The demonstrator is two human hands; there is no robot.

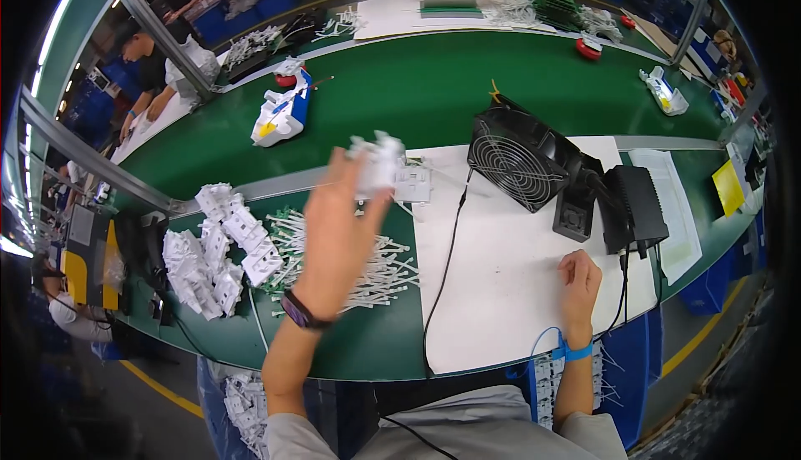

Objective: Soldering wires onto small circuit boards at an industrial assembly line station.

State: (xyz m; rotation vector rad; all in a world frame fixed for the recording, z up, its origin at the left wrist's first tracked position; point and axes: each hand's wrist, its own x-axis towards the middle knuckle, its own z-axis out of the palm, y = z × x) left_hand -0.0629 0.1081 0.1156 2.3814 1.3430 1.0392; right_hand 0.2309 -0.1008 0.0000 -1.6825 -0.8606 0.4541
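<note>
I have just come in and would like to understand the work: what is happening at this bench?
The person's left hand holds a motion-blurred white plastic part, raised above the bench. Near that arm lie a heap of white wires and, further left, a pile of white plastic pieces. The right hand is loosely curled over a white sheet, with nothing visible in it. A black fan is near the sheet's far edge.

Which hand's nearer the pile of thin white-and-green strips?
Left. The left hand, holding a white plastic part, overlaps the pile in this view; the right hand is well to its right, at the white sheet.
</note>
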